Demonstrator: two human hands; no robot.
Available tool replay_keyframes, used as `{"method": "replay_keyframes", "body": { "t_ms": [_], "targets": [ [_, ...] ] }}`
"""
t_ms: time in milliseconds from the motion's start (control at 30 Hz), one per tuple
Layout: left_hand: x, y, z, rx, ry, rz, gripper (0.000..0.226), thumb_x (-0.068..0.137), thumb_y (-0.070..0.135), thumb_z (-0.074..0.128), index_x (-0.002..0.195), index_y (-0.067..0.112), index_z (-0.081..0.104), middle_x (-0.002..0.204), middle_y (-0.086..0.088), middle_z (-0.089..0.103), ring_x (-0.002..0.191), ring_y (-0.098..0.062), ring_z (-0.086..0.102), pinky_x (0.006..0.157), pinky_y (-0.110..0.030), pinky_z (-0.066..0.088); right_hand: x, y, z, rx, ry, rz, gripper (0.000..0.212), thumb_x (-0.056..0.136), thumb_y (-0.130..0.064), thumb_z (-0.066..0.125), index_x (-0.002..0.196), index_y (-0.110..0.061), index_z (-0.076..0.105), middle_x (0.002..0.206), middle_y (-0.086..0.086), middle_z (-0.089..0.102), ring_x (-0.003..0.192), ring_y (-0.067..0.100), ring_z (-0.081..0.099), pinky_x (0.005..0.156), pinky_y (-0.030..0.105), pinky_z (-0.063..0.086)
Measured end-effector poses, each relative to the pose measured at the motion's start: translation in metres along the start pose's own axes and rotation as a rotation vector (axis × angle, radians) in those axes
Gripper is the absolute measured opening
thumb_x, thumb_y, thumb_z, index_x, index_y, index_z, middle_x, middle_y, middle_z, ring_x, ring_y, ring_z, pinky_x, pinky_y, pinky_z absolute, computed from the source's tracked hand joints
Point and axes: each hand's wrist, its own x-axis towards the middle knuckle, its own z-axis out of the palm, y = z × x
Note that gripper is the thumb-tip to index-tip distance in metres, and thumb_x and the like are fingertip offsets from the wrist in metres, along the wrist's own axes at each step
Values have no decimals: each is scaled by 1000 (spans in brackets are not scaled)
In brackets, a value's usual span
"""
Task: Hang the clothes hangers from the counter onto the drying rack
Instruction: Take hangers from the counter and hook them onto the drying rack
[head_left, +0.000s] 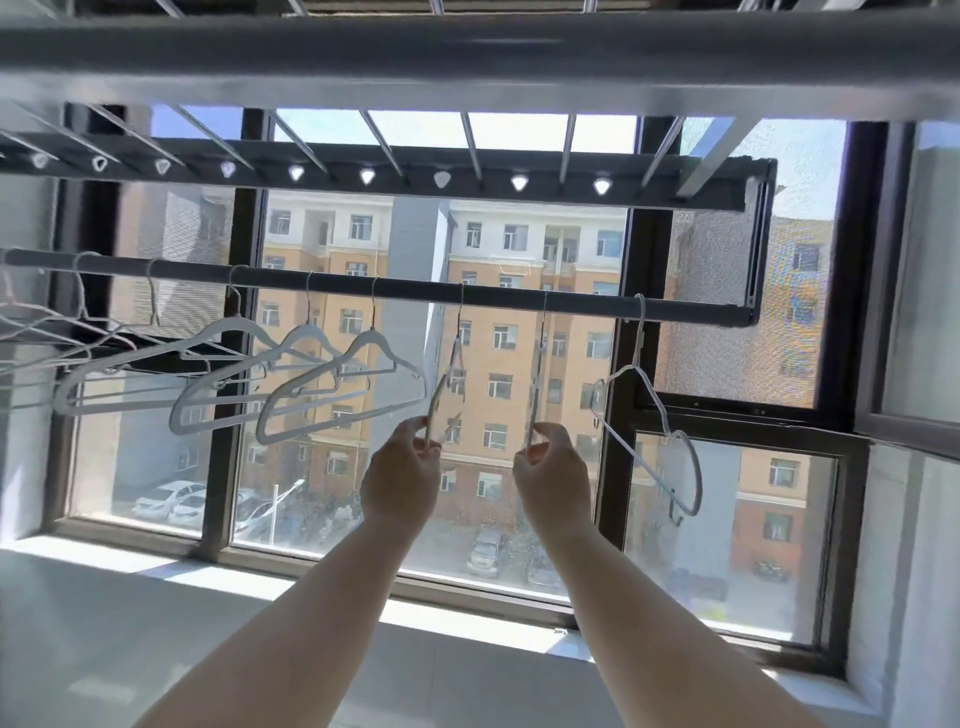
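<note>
Hands (401, 480) (554, 483) on slim white hangers (538, 374)

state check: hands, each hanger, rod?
left hand: raised, pinching the bottom of the left-held hanger
right hand: raised, pinching the bottom of the right-held hanger
left-held hanger: hooked on the rod, edge-on to the camera
right-held hanger: hooked on the rod, edge-on
end hanger: hooked near the rod's right end, tilted, untouched
other hangers: hooked further left, untouched
rod: carries every hanger in view
</note>
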Motion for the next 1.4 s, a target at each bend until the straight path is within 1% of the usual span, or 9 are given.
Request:
{"method": "replay_keyframes", "body": {
  "t_ms": [267,533,700,800,900,1067,1233,1300,1400],
  "targets": [
    [0,-4,-6,2,-12,6,37,89,16,55,126,12,49,107,-4,67,99,-21,63,82,-31,51,0,2,1,32,-3,-44,33,92,-3,49,125,-4,47,106,13,66,92,18,60,78,21,46],
    [-2,-3,-6,25,25,15,49,87,25,59,132,12,43,117,-5,63,107,-21,59,88,-33,47,2,6,-2,98,-35,-62,39,90,-4,52,128,-5,43,105,12,64,88,15,56,82,25,49],
    [-13,-4,-15,68,89,49,56,82,35,62,129,10,45,119,-5,60,112,-21,54,89,-31,44,0,10,-9,119,-63,-73,47,89,-12,54,132,-7,35,122,11,54,111,22,52,97,32,45],
    [-20,-8,-29,115,191,75,46,84,31,60,123,8,51,117,-8,60,113,-24,52,93,-32,40,-6,14,-13,72,-3,-173,50,88,-12,54,134,-8,35,134,7,43,127,20,35,108,30,27],
    [-23,-17,-49,143,311,49,33,88,20,57,117,6,56,119,-11,59,115,-26,49,95,-34,37,-17,14,-12,84,120,-305,45,85,-14,53,127,-5,44,130,10,45,126,24,33,106,27,20],
    [-6,-47,-86,149,400,-1,29,86,6,54,115,2,56,118,-17,57,113,-31,48,95,-39,37,-30,1,9,111,268,-480,52,72,-29,38,111,1,56,114,18,56,112,18,35,97,38,27],
    [26,-93,-130,122,481,-1,29,84,2,56,113,-3,56,118,-24,55,113,-38,46,97,-43,35,-51,-29,51,179,274,-709,33,75,-20,42,107,-17,49,106,-8,52,101,1,39,97,8,33],
    [38,-115,-147,108,453,-12,33,85,3,56,117,-3,53,122,-25,52,115,-39,45,98,-45,34,-62,-51,81,195,253,-753,29,76,-19,44,104,-19,47,104,-8,49,98,2,45,98,-1,25],
    [58,-144,-172,109,307,-11,42,87,9,55,127,0,46,126,-23,49,117,-37,45,96,-45,37,-74,-88,136,118,178,-694,30,75,-23,45,105,-16,49,101,0,61,96,10,54,92,3,33]
  ]
}}
